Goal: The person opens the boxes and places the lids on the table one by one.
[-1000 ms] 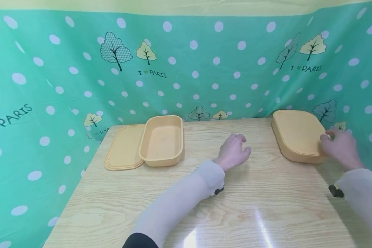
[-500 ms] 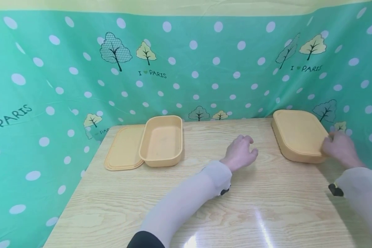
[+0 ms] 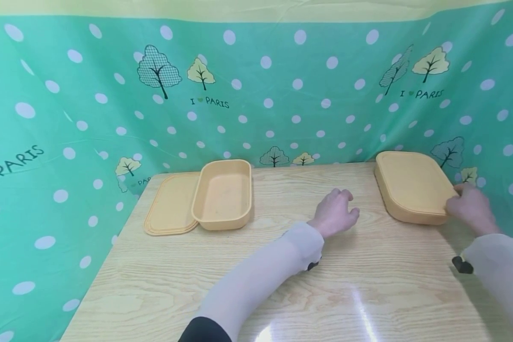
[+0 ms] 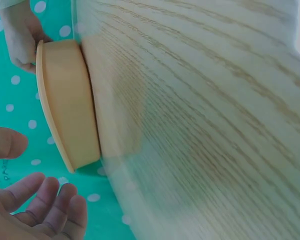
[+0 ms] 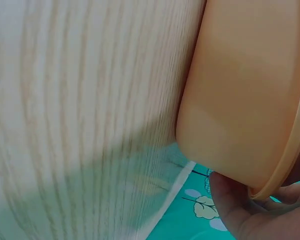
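Observation:
A yellow-orange plastic food container [image 3: 416,217] stands at the back right of the table with its flat lid [image 3: 414,180] on top. My right hand [image 3: 472,209] pinches the lid's edge at the right side. In the right wrist view, the thumb [image 5: 232,195] lies against the container's end wall below the rim, the other fingers on the rim's far side. My left hand [image 3: 334,213] hovers over the table left of this container, fingers loosely bent and holding nothing. In the left wrist view, a space shows between its fingertips [image 4: 65,192] and the container.
Toward the left back, a second, uncovered container [image 3: 226,190] of the same colour has nothing inside. It overlaps a loose lid [image 3: 171,204] lying flat beside it. A polka-dot green curtain [image 3: 299,95] hangs behind the wooden table [image 3: 389,285] and along its sides.
My left hand has moved rightward toward the covered container. The right hand's fingers have closed in on the lid's edge and shifted slightly right and nearer. The uncovered container and loose lid stayed put.

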`<action>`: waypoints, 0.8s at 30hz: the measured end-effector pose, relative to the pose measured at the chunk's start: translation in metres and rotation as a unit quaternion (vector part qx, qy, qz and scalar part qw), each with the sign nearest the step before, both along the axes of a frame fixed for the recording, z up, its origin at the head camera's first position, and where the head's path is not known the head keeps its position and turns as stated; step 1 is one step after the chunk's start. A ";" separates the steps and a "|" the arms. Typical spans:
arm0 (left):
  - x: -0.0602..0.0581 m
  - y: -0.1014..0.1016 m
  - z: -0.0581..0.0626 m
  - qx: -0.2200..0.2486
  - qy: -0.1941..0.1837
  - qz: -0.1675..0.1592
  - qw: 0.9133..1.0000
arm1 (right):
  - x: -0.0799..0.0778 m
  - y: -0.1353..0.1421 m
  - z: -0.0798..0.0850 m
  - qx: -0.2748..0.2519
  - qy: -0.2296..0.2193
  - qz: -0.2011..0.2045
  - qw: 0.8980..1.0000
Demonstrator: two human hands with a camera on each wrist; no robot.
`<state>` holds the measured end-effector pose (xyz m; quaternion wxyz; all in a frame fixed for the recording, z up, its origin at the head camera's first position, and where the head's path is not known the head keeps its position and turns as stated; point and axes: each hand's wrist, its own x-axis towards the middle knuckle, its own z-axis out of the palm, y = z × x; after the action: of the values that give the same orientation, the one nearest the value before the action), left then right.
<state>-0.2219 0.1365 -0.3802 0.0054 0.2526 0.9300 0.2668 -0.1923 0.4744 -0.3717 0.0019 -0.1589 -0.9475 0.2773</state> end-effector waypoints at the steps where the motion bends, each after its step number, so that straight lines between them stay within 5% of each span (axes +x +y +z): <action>1: 0.000 0.001 0.000 -0.001 0.002 -0.001 1.000 | 0.000 -0.001 0.000 0.002 -0.001 -0.002 1.000; 10: 0.002 0.009 0.000 0.000 -0.008 0.000 1.000 | 0.000 -0.005 -0.001 0.002 -0.025 -0.023 0.999; 24: -0.002 0.019 -0.006 -0.002 -0.010 0.008 1.000 | 0.003 -0.016 -0.001 0.000 0.010 0.003 1.000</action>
<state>-0.2239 0.1554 -0.3861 0.0129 0.2427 0.9324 0.2675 -0.1893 0.4585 -0.3727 0.0107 -0.1534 -0.9479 0.2791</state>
